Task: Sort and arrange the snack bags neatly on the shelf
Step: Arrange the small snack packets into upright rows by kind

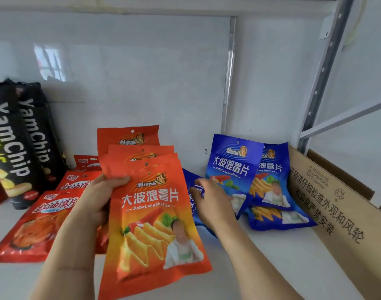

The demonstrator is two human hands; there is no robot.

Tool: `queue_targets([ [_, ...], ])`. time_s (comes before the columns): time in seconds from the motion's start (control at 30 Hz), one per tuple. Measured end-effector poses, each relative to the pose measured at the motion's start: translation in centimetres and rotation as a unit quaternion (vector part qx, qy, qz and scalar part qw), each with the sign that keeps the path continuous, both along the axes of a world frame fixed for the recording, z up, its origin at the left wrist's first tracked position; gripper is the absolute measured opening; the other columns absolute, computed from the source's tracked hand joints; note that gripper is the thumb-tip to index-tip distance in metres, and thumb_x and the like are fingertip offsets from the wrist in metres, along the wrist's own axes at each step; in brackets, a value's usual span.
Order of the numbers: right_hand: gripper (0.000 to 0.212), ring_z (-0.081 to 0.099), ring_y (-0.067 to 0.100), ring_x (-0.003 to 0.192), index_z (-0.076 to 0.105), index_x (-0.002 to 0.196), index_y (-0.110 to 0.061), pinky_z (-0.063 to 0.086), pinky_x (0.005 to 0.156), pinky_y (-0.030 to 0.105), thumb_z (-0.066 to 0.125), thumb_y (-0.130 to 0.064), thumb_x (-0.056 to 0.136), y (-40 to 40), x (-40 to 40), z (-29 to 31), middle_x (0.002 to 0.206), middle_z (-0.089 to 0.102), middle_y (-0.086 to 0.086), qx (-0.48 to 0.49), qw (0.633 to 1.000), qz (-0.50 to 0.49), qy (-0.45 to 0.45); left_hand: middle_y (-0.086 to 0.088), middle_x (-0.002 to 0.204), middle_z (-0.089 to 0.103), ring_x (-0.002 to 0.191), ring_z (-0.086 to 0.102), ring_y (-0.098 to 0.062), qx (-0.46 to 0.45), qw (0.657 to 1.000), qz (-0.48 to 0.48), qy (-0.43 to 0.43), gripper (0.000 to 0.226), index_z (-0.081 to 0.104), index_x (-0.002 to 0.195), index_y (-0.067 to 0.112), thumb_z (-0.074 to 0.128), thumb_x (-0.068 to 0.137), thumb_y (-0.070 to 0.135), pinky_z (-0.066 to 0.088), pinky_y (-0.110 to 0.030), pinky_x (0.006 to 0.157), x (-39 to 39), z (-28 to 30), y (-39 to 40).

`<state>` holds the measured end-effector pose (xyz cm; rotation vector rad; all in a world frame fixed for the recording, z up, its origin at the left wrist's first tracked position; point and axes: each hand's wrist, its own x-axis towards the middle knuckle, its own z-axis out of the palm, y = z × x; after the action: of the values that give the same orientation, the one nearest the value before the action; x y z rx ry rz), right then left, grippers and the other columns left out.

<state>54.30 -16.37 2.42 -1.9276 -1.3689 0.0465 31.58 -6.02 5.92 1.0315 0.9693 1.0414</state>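
My left hand (96, 200) grips a fanned stack of several orange chip bags (150, 215) by their left edge, held above the white shelf (271, 263). My right hand (213, 202) reaches over a flat blue chip bag (196, 198) and touches it; whether it grips is unclear. Two blue bags (235, 167) lean upright against the back wall at the right, with another blue bag (278, 219) lying flat in front of them. Red snack bags (38, 224) lie overlapped at the left. Black YamChip bags (18, 144) stand at the far left.
A brown cardboard box flap (336, 204) with printed text borders the shelf on the right. A grey metal shelf post (323, 68) rises at the right rear. A white glossy wall panel (131, 72) closes the back.
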Motion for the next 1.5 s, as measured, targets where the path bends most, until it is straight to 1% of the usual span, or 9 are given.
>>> queue_targets([
  [0.2,0.05,0.015,0.02,0.151,0.04,0.147,-0.032,0.008,0.119,0.047,0.038,-0.051,0.1,0.6,0.6,-2.8,0.159,0.03,-0.003,-0.145,0.978,-0.003,-0.149,-0.016,0.086,0.077,0.068,0.075,-0.032,0.007,1.0,-0.014,0.012,0.023,0.066,0.106,0.015,0.069,0.086,0.004,0.059,-0.042,0.065,0.9,-1.5,-0.2],
  [0.5,0.067,-0.005,0.03,0.152,0.027,0.152,-0.033,0.006,0.119,0.049,0.038,-0.066,0.095,-1.9,5.7,-2.6,0.166,0.006,0.004,-0.171,0.97,-0.165,-0.053,-0.02,0.101,0.075,0.085,0.074,-0.038,-0.005,0.996,-0.086,0.014,0.039,0.062,0.123,0.009,0.072,0.085,0.007,0.061,-0.045,0.067,6.4,-2.8,1.0],
  [0.6,0.075,-0.001,0.032,0.151,0.025,0.152,-0.03,0.009,0.119,0.051,0.043,-0.069,0.091,-3.0,7.3,-2.6,0.165,0.008,0.007,-0.154,0.964,-0.216,-0.007,-0.021,0.101,0.075,0.082,0.074,-0.036,-0.012,0.994,-0.108,0.021,0.036,0.062,0.123,0.009,0.07,0.087,0.008,0.061,-0.044,0.068,7.9,-3.6,1.5],
  [0.73,0.083,0.023,0.035,0.141,0.033,0.146,-0.02,0.023,0.113,0.049,0.056,-0.07,0.083,-3.9,8.7,-2.7,0.155,0.026,0.012,-0.105,0.953,-0.282,0.013,-0.023,0.103,0.074,0.077,0.073,-0.034,-0.008,0.993,-0.118,0.025,0.031,0.063,0.12,0.008,0.067,0.09,0.007,0.061,-0.042,0.064,8.3,-3.7,2.4],
  [1.03,0.055,0.045,0.037,0.125,0.06,0.118,-0.015,0.031,0.106,0.049,0.059,-0.061,0.087,-5.0,9.6,-2.0,0.135,0.054,0.011,-0.047,0.938,-0.344,0.022,-0.022,0.101,0.075,0.077,0.074,-0.035,-0.017,0.99,-0.12,0.069,0.028,0.063,0.118,0.009,0.066,0.09,0.007,0.061,-0.044,0.062,7.8,-2.3,4.3],
  [1.17,0.034,0.06,0.028,0.101,0.061,0.089,-0.021,0.038,0.095,0.045,0.057,-0.055,0.09,-5.8,9.9,-1.7,0.1,0.065,0.001,-0.03,0.941,-0.336,0.016,-0.02,0.094,0.076,0.075,0.074,-0.035,-0.021,0.99,-0.099,0.099,0.023,0.061,0.111,0.012,0.067,0.09,0.004,0.06,-0.044,0.066,8.1,-2.1,4.2],
  [1.3,0.036,0.052,0.022,0.079,0.056,0.084,-0.019,0.043,0.091,0.043,0.049,-0.053,0.095,-6.1,10.2,-2.1,0.067,0.05,-0.007,-0.038,0.941,-0.33,0.067,-0.02,0.111,0.071,0.087,0.072,-0.038,-0.011,0.99,-0.071,0.12,0.047,0.051,0.128,0.014,0.073,0.087,0.009,0.059,-0.053,0.078,8.6,-2.4,4.0],
  [1.4,0.028,0.049,0.021,0.078,0.048,0.084,-0.023,0.046,0.09,0.044,0.048,-0.048,0.097,-6.3,10.2,-2.1,0.064,0.045,-0.009,-0.024,0.944,-0.316,0.095,-0.012,0.127,0.063,0.099,0.069,-0.036,0.052,0.98,-0.035,0.188,0.081,0.028,0.148,0.02,0.078,0.084,0.017,0.057,-0.052,0.084,9.2,-2.2,3.4],
  [1.5,0.033,0.061,0.025,0.078,0.056,0.085,-0.02,0.052,0.083,0.048,0.047,-0.05,0.096,-6.1,9.9,-2.4,0.065,0.056,-0.003,-0.023,0.944,-0.311,0.104,-0.011,0.153,0.038,0.132,0.049,-0.036,0.183,0.919,0.012,0.349,0.096,0.012,0.156,0.02,0.076,0.085,0.033,0.046,-0.054,0.104,9.5,-1.7,3.0],
])
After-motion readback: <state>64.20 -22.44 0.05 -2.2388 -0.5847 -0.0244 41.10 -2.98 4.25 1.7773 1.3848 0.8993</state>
